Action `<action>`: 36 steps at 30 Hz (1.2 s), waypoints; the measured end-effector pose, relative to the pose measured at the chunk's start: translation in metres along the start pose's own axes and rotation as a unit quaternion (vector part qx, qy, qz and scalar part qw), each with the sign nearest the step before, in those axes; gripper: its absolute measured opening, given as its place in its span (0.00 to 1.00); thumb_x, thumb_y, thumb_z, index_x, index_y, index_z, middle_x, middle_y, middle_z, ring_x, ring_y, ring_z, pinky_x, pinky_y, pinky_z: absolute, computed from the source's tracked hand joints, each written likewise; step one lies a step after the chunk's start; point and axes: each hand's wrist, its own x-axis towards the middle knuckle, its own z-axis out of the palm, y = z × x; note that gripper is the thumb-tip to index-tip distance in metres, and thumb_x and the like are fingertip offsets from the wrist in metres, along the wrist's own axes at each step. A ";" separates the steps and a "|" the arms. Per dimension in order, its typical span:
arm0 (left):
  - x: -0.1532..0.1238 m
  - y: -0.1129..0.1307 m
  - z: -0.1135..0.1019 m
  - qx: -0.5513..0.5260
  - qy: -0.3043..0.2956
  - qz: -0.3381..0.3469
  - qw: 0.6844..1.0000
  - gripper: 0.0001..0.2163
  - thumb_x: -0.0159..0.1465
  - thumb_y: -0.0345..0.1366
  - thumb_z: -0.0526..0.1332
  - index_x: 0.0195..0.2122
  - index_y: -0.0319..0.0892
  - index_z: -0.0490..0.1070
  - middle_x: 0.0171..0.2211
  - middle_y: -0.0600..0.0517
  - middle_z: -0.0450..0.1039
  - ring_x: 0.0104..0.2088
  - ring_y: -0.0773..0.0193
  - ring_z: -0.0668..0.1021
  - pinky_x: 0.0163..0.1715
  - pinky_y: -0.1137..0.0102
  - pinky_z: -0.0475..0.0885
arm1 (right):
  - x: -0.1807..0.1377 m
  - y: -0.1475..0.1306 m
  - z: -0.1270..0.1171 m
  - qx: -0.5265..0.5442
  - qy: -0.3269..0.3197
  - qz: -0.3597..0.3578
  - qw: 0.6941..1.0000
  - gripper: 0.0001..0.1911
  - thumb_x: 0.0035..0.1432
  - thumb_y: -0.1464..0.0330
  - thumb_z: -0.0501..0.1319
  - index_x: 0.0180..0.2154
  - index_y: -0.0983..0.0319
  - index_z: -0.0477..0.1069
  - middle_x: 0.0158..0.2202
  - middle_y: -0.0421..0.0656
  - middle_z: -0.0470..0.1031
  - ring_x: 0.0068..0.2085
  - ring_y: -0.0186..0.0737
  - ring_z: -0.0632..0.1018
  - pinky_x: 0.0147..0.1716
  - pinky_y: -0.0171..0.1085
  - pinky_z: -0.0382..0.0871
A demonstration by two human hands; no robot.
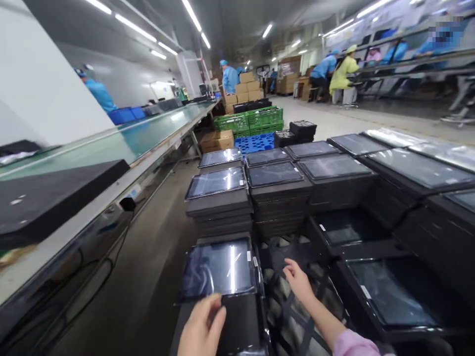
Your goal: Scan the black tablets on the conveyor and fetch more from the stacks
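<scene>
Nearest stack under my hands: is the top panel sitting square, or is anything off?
The top panel lies tilted against its stack, its near edge under the left hand. The right hand hovers beside it. No visible damage.

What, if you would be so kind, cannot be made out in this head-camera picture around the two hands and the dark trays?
- Left hand: palm and wrist are cut off by the bottom edge; it touches the near edge of the glossy black wrapped tray, but a grip cannot be judged.
- Right hand: fingertips blurred over the dark gap; contact unclear.
- Small white label on the tray: too small to read.
</scene>
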 end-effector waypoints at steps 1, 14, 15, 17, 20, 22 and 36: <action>0.024 0.012 0.001 0.031 0.015 0.090 0.995 0.10 0.60 0.41 0.53 0.38 0.49 0.71 0.39 0.53 0.74 0.40 0.62 0.76 0.41 0.66 0.74 | -0.006 0.015 0.003 0.017 -0.008 -0.003 1.000 0.18 0.56 0.68 0.47 0.46 0.66 0.66 0.32 0.45 0.75 0.33 0.39 0.76 0.36 0.35 0.69; 0.152 0.095 0.026 0.470 0.199 0.390 0.767 0.08 0.54 0.24 0.54 0.30 0.39 0.72 0.53 0.44 0.66 0.50 0.49 0.69 0.42 0.59 0.70 | -0.007 0.041 0.015 -0.041 -0.141 -0.060 0.987 0.17 0.59 0.74 0.50 0.48 0.60 0.67 0.32 0.40 0.75 0.34 0.37 0.76 0.32 0.31 0.64; 0.157 0.100 0.024 0.495 0.187 0.399 0.749 0.09 0.54 0.24 0.54 0.31 0.39 0.72 0.55 0.45 0.64 0.50 0.48 0.69 0.41 0.58 0.70 | -0.008 0.043 0.021 -0.046 -0.141 -0.051 0.988 0.17 0.58 0.75 0.51 0.48 0.60 0.67 0.32 0.40 0.75 0.34 0.37 0.76 0.31 0.31 0.63; 0.166 0.110 0.020 0.542 0.154 0.395 0.726 0.09 0.54 0.24 0.54 0.31 0.39 0.72 0.57 0.47 0.62 0.49 0.48 0.69 0.40 0.58 0.69 | -0.011 0.053 0.033 -0.062 -0.153 -0.026 0.986 0.17 0.58 0.76 0.52 0.48 0.60 0.67 0.32 0.41 0.75 0.35 0.38 0.76 0.31 0.31 0.63; 0.175 0.119 0.017 0.588 0.122 0.355 0.716 0.09 0.55 0.24 0.54 0.31 0.39 0.72 0.56 0.49 0.64 0.48 0.48 0.69 0.37 0.59 0.68 | -0.013 0.066 0.042 -0.065 -0.200 0.006 0.978 0.18 0.59 0.78 0.52 0.50 0.62 0.65 0.36 0.43 0.75 0.37 0.38 0.76 0.32 0.30 0.63; 0.177 0.122 0.017 0.599 0.116 0.355 0.709 0.09 0.55 0.24 0.53 0.30 0.39 0.72 0.55 0.50 0.64 0.48 0.49 0.69 0.37 0.59 0.67 | -0.011 0.071 0.043 -0.051 -0.219 0.011 0.974 0.18 0.60 0.78 0.50 0.52 0.64 0.64 0.37 0.44 0.75 0.39 0.38 0.76 0.34 0.30 0.63; 0.187 0.134 0.047 0.639 -0.083 0.365 0.671 0.10 0.59 0.25 0.53 0.31 0.40 0.73 0.55 0.51 0.64 0.41 0.55 0.70 0.31 0.62 0.63 | -0.015 0.067 0.048 0.013 -0.220 -0.008 0.975 0.19 0.60 0.78 0.49 0.53 0.64 0.62 0.38 0.45 0.76 0.40 0.42 0.77 0.38 0.35 0.67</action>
